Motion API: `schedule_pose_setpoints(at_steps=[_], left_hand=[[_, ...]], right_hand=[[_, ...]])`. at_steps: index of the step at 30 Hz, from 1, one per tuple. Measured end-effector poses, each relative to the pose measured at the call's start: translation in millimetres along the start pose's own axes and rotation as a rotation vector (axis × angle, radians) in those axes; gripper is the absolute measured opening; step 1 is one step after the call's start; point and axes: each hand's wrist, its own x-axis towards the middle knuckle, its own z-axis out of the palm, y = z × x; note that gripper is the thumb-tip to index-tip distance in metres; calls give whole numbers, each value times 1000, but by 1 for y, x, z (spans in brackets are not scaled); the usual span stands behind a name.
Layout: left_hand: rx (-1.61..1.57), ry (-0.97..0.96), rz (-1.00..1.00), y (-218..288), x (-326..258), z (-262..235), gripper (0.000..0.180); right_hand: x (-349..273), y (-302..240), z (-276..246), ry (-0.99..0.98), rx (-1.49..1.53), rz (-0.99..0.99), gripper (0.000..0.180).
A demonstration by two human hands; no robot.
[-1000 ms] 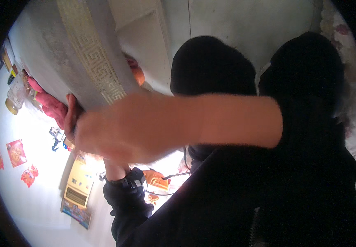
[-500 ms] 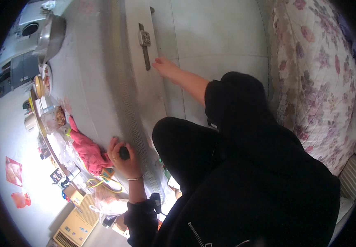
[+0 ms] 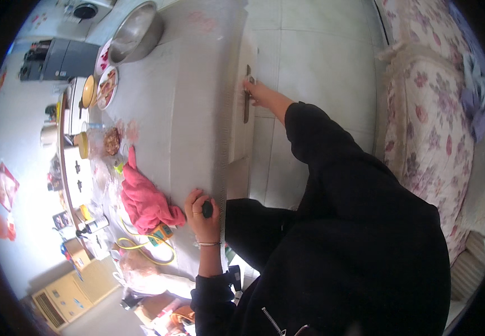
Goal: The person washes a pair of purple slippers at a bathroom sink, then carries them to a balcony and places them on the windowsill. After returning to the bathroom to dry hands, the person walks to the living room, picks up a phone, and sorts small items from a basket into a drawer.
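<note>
My right hand (image 3: pixel 263 94) has its fingers curled at the metal handle (image 3: pixel 246 106) on a pale drawer front (image 3: pixel 239 134), under the table's edge. Whether the drawer stands out from the table cannot be told. Over the edge of the cloth-covered table (image 3: pixel 164 112), my left hand (image 3: pixel 200 221) is closed around a small black round object (image 3: pixel 207 209); its kind is not clear. A crumpled pink-red cloth (image 3: pixel 144 196) lies just left of that hand. Below the cloth sits a yellow-and-green device (image 3: pixel 161 234) with a yellow cord (image 3: pixel 141 257).
Farther up the table are a steel basin (image 3: pixel 141 36), a plate of food (image 3: pixel 108 88), a yellow bowl (image 3: pixel 89 91) and a clear jar (image 3: pixel 94 143). Plastic bags (image 3: pixel 147 274) lie near the lower left. A floral bed cover (image 3: pixel 435 129) hangs along the right, beyond the tiled floor (image 3: pixel 326 61).
My right hand has moved onto the drawer handle, having been just beside it. My left hand still holds the black object. The whole view has shifted, so the table appears farther right.
</note>
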Motion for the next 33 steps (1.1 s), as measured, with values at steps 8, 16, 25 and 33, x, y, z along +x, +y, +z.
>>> schedule_pose_setpoints(at_steps=[8, 16, 25, 33], left_hand=[[148, 46, -79, 5, -4, 2, 26], [219, -15, -112, 1, -9, -1, 22], [230, 1, -191, 0, -12, -1, 24], [229, 41, -188, 3, -8, 2, 26]], right_hand=[[17, 6, -19, 60, -73, -94, 70], [-45, 0, -142, -31, -252, 107, 68], [-114, -4, -229, 21, -120, 228, 60], [-117, -11, -236, -5, -141, 210, 64]])
